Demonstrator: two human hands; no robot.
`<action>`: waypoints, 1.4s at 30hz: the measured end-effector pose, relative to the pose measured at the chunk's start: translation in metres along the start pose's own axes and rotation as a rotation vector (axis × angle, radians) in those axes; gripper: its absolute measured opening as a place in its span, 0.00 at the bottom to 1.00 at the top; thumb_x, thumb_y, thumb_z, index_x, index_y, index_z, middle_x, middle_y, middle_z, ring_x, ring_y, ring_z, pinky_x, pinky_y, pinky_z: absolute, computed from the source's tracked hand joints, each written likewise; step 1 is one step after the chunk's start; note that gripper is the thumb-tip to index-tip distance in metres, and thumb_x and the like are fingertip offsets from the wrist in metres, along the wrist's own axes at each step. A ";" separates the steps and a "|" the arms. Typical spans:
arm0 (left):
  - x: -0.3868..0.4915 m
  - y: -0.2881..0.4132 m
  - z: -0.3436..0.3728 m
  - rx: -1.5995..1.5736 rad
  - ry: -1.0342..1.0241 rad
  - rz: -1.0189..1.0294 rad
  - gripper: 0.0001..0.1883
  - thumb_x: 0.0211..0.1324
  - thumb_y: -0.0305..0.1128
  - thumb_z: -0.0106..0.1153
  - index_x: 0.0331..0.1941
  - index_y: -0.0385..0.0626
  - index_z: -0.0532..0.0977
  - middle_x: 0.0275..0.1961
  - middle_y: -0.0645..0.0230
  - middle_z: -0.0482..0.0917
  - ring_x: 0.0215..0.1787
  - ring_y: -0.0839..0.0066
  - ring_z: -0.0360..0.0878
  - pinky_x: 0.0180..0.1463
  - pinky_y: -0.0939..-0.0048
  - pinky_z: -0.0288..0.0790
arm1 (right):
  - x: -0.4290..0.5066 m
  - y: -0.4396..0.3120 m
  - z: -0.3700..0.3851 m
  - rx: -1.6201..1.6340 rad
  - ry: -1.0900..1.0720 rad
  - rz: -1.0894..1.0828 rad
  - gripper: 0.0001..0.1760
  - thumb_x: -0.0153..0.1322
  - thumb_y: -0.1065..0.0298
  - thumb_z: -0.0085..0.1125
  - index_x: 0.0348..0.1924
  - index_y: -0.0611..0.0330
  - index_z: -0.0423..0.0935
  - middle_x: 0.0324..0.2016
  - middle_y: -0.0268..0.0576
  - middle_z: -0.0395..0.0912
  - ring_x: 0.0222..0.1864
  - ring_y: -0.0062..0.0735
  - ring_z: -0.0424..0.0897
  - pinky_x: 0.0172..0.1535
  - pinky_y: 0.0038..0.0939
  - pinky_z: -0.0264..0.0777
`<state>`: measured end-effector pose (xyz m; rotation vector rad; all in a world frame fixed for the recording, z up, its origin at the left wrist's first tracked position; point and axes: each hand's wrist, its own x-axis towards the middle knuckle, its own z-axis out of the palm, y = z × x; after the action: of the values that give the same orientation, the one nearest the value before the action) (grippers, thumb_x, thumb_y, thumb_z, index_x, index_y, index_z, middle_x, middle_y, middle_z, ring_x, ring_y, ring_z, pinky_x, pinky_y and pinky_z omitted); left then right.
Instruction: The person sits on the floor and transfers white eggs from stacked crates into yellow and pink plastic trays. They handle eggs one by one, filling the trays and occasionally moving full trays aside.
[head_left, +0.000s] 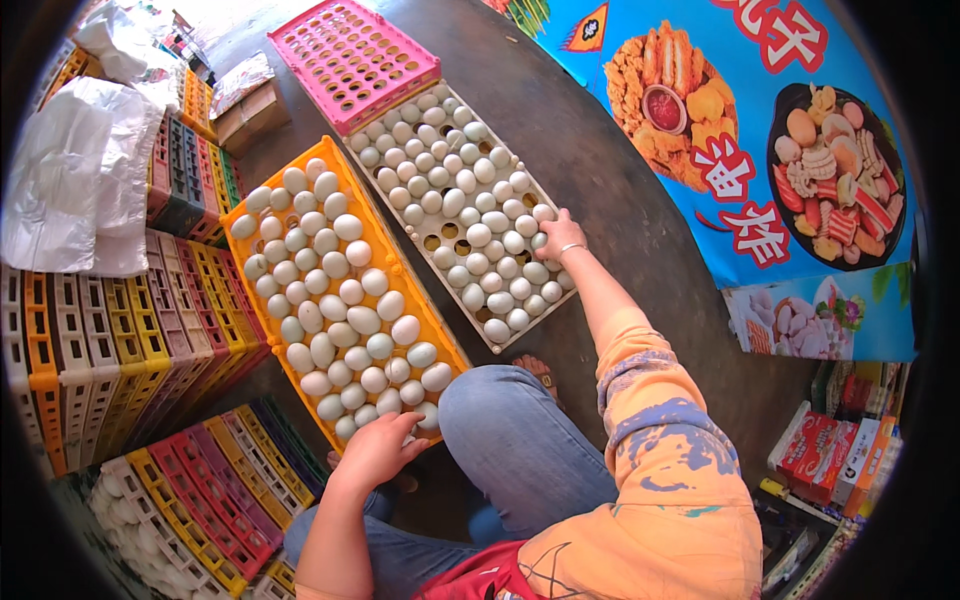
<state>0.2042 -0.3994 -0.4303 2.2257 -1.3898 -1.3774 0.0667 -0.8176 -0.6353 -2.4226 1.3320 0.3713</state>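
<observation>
Rows of pale whitish and greenish eggs (363, 320) fill most of an orange plastic egg tray (424, 330) before me. My left hand (382, 444) is at its near end, fingers over the last eggs. A pale bit shows between thumb and fingers, but whether I grip an egg there is hidden. Beside it on the right lies a white egg tray (487, 319) with similar eggs (480, 233) and several bare holes. My right hand (561, 234), a bangle on its wrist, reaches to that tray's right edge. Its fingertips touch the eggs there; their hold is partly hidden.
A pink egg tray (352, 56) without eggs adjoins the white tray's far end. Stacked coloured trays (142, 330) line the left, topped by white plastic bags (79, 172). More trays (217, 487) stand lower left. A blue food banner (675, 225) and packaged boxes (817, 454) are at right.
</observation>
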 end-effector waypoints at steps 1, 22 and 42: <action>0.000 -0.001 0.000 0.016 0.008 -0.010 0.19 0.59 0.41 0.59 0.51 0.46 0.75 0.43 0.54 0.80 0.47 0.55 0.78 0.49 0.58 0.72 | -0.001 0.003 0.002 0.001 0.036 -0.014 0.25 0.52 0.53 0.74 0.43 0.41 0.81 0.52 0.48 0.64 0.49 0.48 0.77 0.53 0.40 0.74; -0.025 -0.011 0.009 0.117 0.157 0.037 0.18 0.57 0.47 0.57 0.43 0.47 0.76 0.43 0.56 0.80 0.47 0.57 0.79 0.48 0.55 0.74 | -0.113 -0.157 -0.072 1.724 -1.026 -0.254 0.29 0.72 0.43 0.51 0.57 0.56 0.69 0.49 0.48 0.78 0.42 0.45 0.83 0.25 0.26 0.78; -0.097 -0.001 0.008 0.089 0.115 0.239 0.16 0.53 0.44 0.62 0.41 0.47 0.75 0.35 0.63 0.79 0.38 0.62 0.82 0.37 0.60 0.75 | -0.013 -0.470 -0.027 0.299 0.081 -0.463 0.35 0.57 0.45 0.66 0.53 0.55 0.76 0.51 0.52 0.76 0.54 0.47 0.76 0.57 0.38 0.70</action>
<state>0.1854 -0.3206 -0.3759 2.0706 -1.6414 -1.1127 0.4610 -0.5860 -0.5233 -2.4057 0.7493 -0.0465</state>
